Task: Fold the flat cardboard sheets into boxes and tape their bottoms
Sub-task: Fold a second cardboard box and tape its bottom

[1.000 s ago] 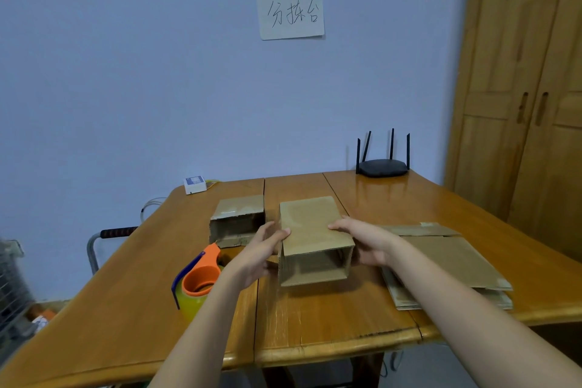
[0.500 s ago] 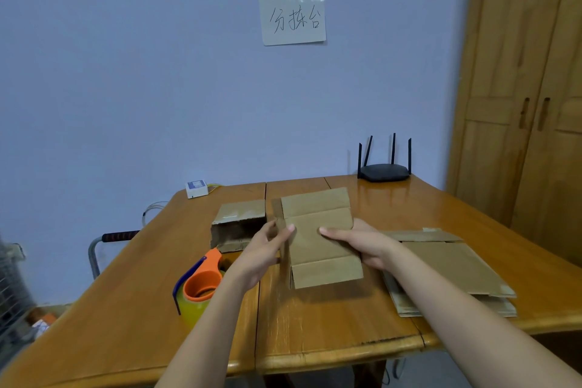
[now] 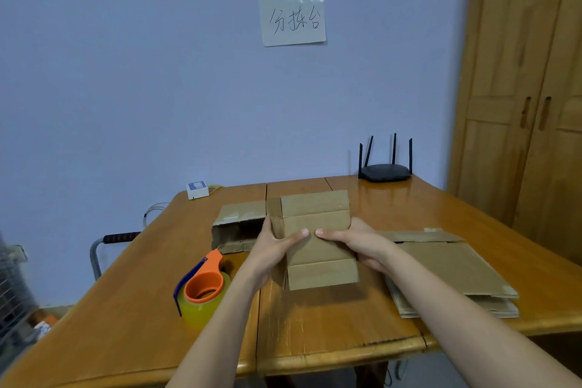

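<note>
A second before, the box (image 3: 318, 239) had lain on its side between the two hands, its open end toward the person and the hollow inside in plain sight; by this moment it had been tipped up so that a broad face with its flaps above and below looked at the camera, and the opening was no longer visible. The left hand (image 3: 272, 249) gripped the left edge, thumb across the front, and the right hand (image 3: 359, 241) gripped the right edge in the same way, the two thumbs nearly meeting at the middle. It was held just above the table (image 3: 315, 340), between the finished box (image 3: 239, 227) on the left and the stack of flat sheets (image 3: 453, 271) on the right. That turn probably meant the sleeve was squared and the bottom flaps came next. The tape dispenser (image 3: 203, 290) sat untouched near the left forearm.
</note>
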`<state>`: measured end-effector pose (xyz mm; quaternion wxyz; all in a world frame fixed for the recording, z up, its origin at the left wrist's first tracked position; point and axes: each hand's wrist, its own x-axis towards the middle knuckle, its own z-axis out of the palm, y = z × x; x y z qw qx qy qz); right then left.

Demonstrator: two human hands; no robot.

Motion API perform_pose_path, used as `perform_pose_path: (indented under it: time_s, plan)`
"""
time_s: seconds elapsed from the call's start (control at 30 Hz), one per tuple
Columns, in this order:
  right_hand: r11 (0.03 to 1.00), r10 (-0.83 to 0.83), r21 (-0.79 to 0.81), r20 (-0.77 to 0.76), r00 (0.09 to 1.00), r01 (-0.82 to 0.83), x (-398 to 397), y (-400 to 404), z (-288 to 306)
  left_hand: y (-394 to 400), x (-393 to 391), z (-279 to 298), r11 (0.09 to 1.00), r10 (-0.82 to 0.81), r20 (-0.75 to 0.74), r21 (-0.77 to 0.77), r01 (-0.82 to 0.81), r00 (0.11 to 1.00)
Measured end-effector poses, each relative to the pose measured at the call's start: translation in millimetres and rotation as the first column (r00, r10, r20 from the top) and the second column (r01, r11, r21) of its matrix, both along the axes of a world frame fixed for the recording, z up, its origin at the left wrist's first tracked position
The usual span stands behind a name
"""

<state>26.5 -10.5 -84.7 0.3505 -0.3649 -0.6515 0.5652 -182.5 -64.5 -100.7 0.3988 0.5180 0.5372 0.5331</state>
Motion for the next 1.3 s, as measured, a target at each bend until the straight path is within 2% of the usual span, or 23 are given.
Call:
perform_pose_path:
  time_s: [0.2, 0.3, 0.43, 0.53, 0.6, 0.67, 0.7, 0.73, 0.77, 0.83, 0.87, 0.9, 1.0, 1.1, 1.13, 1.17, 1.23, 1.27, 1.3]
  plan:
    - [0.994, -0.098, 0.063, 0.046, 0.994, 0.095, -10, -2, 3, -3, 5, 7, 0.996, -0.089, 0.055, 0.017, 0.088, 0.995]
    - [0.997, -0.068, 0.041, 0.045, 0.997, 0.066, -11, -6, 6, -3, 2, 6, 0.997, -0.081, 0.05, -0.007, 0.081, 0.996]
    - [0.996, 0.047, -0.081, 0.057, 0.997, -0.042, -3, -2, 11, 2, -6, 15, 0.987, -0.032, 0.06, -0.158, 0.041, 0.998]
    - [0.984, 0.049, -0.177, 0.131, 0.99, -0.026, 7, 4, 19, -1, -14, 30, 0.946, -0.114, 0.068, -0.298, 0.129, 0.991]
    - [0.965, 0.07, -0.258, 0.081, 0.994, -0.047, 12, 4, 27, -3, -23, 35, 0.923, -0.163, 0.094, -0.337, 0.185, 0.982]
    - [0.938, 0.059, -0.342, -0.007, 0.998, -0.058, 18, 2, 37, -3, -31, 35, 0.93, -0.164, 0.127, -0.311, 0.196, 0.978]
    - [0.923, 0.045, -0.381, -0.033, 0.998, -0.054, 21, 2, 42, -6, -35, 34, 0.948, -0.165, 0.094, -0.259, 0.184, 0.982]
    - [0.903, 0.033, -0.427, -0.052, 0.998, -0.052, 23, 4, 46, -9, -38, 33, 0.967, -0.175, -0.025, -0.192, 0.167, 0.984]
    - [0.886, 0.022, -0.461, -0.058, 0.998, -0.046, 25, 6, 49, -12, -40, 33, 0.976, -0.205, -0.216, -0.121, 0.183, 0.955]
    - [0.846, 0.022, -0.53, -0.063, 0.998, -0.053, 28, 10, 52, -17, -38, 34, 0.97, -0.186, -0.635, 0.003, 0.243, 0.75]
    - [0.825, 0.037, -0.56, -0.073, 0.997, -0.072, 28, 11, 52, -18, -35, 35, 0.962, -0.151, -0.723, 0.048, 0.268, 0.674]
    - [0.813, 0.05, -0.576, -0.074, 0.996, -0.084, 27, 11, 52, -18, -31, 35, 0.956, -0.124, -0.739, 0.09, 0.28, 0.662]
    - [0.767, 0.096, -0.627, -0.093, 0.991, -0.134, 23, 9, 48, -15, -25, 34, 0.934, -0.11, -0.685, 0.176, 0.31, 0.72]
    - [0.724, 0.117, -0.675, -0.083, 0.99, -0.142, 24, 10, 44, -13, -23, 37, 0.954, -0.126, -0.625, 0.138, 0.268, 0.77]
    - [0.748, 0.111, -0.655, -0.041, 0.993, -0.111, 26, 10, 43, -14, -23, 38, 0.962, -0.13, -0.581, 0.122, 0.243, 0.804]
    - [0.814, 0.099, -0.578, 0.04, 0.994, -0.058, 27, 11, 41, -14, -23, 38, 0.971, -0.131, -0.523, 0.105, 0.216, 0.842]
    - [0.962, -0.013, -0.266, 0.174, 0.985, 0.059, 28, 9, 38, -15, -23, 38, 0.98, -0.141, -0.39, 0.073, 0.184, 0.91]
    - [0.989, -0.037, -0.139, 0.137, 0.99, 0.057, 28, 8, 37, -14, -24, 37, 0.984, -0.144, -0.329, 0.055, 0.171, 0.933]
    - [0.996, -0.009, -0.089, 0.069, 0.998, 0.015, 28, 7, 36, -14, -24, 35, 0.986, -0.147, -0.28, 0.039, 0.164, 0.949]
